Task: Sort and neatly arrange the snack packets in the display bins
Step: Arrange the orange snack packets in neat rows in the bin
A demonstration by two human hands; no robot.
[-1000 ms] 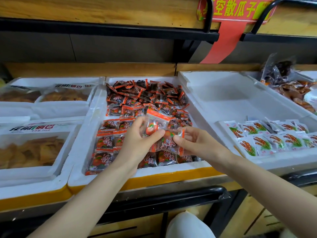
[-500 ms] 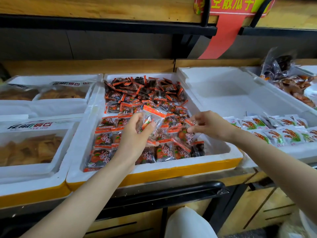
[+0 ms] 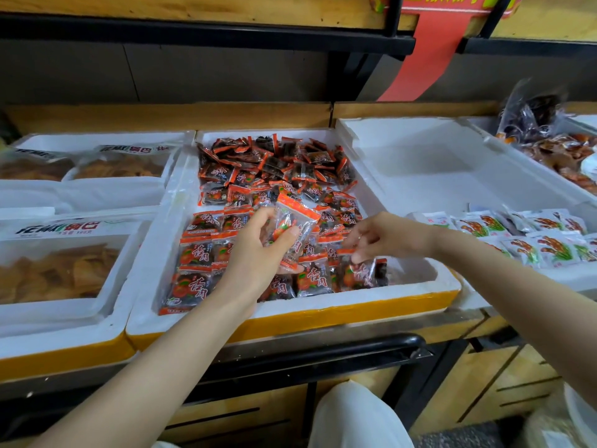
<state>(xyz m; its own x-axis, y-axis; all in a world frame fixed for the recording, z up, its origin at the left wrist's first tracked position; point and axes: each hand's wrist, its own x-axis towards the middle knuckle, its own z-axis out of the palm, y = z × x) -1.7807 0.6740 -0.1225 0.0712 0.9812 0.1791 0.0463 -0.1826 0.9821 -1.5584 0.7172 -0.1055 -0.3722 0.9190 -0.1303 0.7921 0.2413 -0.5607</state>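
A white foam bin (image 3: 290, 310) with a yellow front edge holds several orange-and-black snack packets. Those at the back (image 3: 274, 163) lie in a loose heap. Those at the front left (image 3: 197, 253) lie in flat rows. My left hand (image 3: 255, 257) holds a small stack of these packets (image 3: 292, 229) upright above the bin's middle. My right hand (image 3: 384, 237) pinches the top edge of one packet (image 3: 358, 273) lying at the front right of the rows.
Left bins hold large bags of yellow crisps (image 3: 51, 270). To the right, a white bin (image 3: 429, 176) has white packets with red-green print (image 3: 529, 240) at its front. Dark snack bags (image 3: 549, 137) sit far right. A black rail (image 3: 323, 347) runs below.
My right hand has moved right and down from my left hand's stack, bringing one packet onto the front right of the rows. The left hand has kept its stack in place.
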